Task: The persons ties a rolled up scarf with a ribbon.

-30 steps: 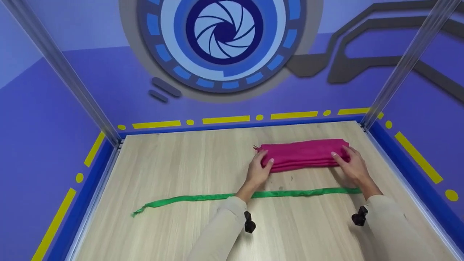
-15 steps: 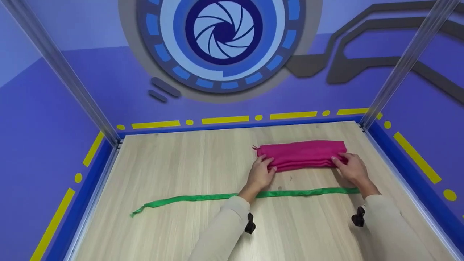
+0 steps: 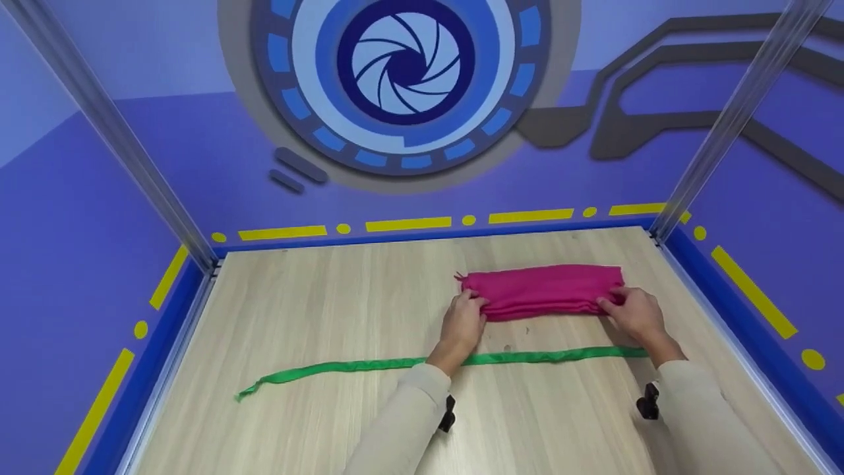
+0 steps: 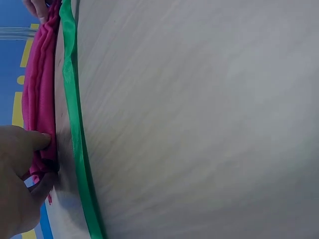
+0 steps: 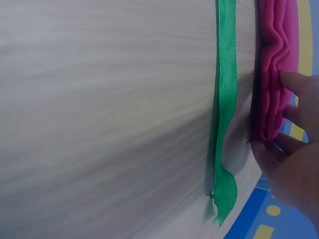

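Folded pink cloth [image 3: 544,290] pinched at both ends

The left hand [image 3: 463,323] pinches the cloth's left end and the right hand [image 3: 637,318] its right end, on the far right part of a pale wood-grain table [image 3: 316,316]. Loose threads [image 3: 460,277] stick out at its far left corner. A green ribbon [image 3: 369,365] lies nearer, stretched left to right, apart from the cloth. The blue-purple far wall [image 3: 171,145] bears a round, shutter-like emblem [image 3: 405,66] above yellow dashes and dots [image 3: 409,224]. Metal posts [image 3: 120,132] rise at the far left and right corners.

Blue-violet patterned walls [image 3: 395,152] surround a pale tabletop [image 3: 343,310], probably wood.
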Action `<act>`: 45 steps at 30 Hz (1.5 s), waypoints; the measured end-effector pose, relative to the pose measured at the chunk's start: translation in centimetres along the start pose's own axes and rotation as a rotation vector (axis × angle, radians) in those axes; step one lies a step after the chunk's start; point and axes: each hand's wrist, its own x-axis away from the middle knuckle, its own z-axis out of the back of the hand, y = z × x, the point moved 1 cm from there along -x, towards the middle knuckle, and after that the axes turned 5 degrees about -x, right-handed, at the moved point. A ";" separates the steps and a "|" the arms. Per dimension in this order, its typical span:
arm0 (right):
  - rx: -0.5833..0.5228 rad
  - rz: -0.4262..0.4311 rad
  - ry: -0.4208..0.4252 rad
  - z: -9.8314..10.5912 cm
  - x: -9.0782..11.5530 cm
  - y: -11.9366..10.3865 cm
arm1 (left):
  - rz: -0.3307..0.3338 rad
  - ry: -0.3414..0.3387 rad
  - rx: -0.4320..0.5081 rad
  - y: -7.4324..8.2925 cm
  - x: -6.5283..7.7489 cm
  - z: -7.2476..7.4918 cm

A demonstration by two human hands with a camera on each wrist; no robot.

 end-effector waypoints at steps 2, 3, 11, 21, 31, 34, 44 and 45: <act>0.012 -0.003 -0.012 -0.1 0.1 -0.1 | 0.003 -0.012 -0.009 -0.4 0.2 0.1; 0.017 0.001 -0.017 -0.2 0.2 -0.2 | 0.004 -0.017 -0.011 -0.6 0.3 0.1; 0.022 0.070 -0.039 -1.0 0.3 -1.3 | -0.021 -0.058 -0.029 -2.5 1.5 1.4; 0.054 0.147 -0.031 -2.8 0.9 -3.5 | -0.032 -0.070 -0.058 -5.3 3.1 3.1; 0.084 0.176 0.025 -3.7 1.6 -4.8 | -0.079 -0.036 -0.109 -6.6 4.0 4.3; 0.084 0.171 0.012 -4.0 1.6 -5.2 | -0.076 -0.041 -0.130 -7.2 4.2 4.6; 0.074 0.172 -0.026 -5.4 1.5 -7.1 | -0.056 -0.066 -0.162 -9.2 5.2 6.2; 0.071 0.172 -0.029 -5.5 1.5 -7.2 | -0.057 -0.067 -0.162 -9.4 5.4 6.3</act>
